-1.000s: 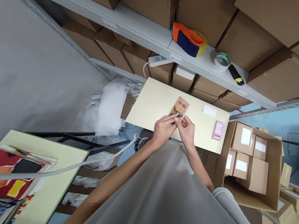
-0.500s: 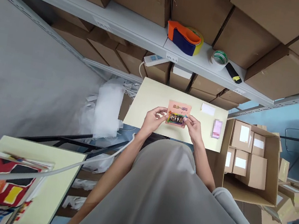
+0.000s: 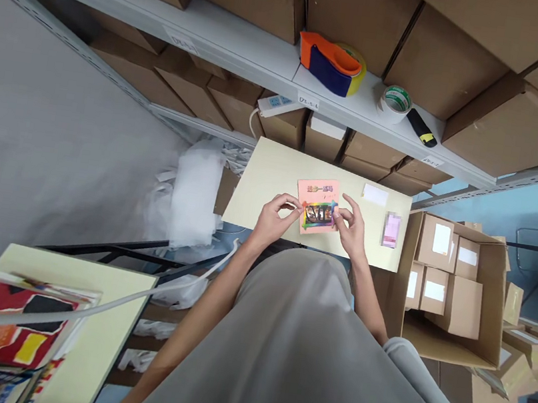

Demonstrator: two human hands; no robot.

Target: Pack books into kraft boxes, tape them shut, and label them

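Observation:
A pink printed card or thin booklet (image 3: 319,207), with a rainbow-bordered dark picture on its lower half, is held between my two hands above the pale yellow table (image 3: 275,162). My left hand (image 3: 276,218) pinches its left edge between thumb and fingers. On the opposite edge, my right hand (image 3: 351,227) grips with the thumb and a finger, while another finger stands raised away from it. The card is slightly tilted. To the right on the table lie a white slip (image 3: 374,194) and a pink, blurred-out item (image 3: 391,230).
Above the table, a shelf (image 3: 270,60) carries an orange-and-blue tape dispenser (image 3: 330,66), a tape roll (image 3: 395,104) and a black-and-yellow cutter (image 3: 422,128). A large carton (image 3: 448,353) with several small boxes stands right. Books (image 3: 2,330) lie lower left; a white cable (image 3: 154,292) crosses there.
The card has shifted slightly left and turned a little counterclockwise. On my right hand, a finger has lifted off the card's edge. The left hand has barely moved.

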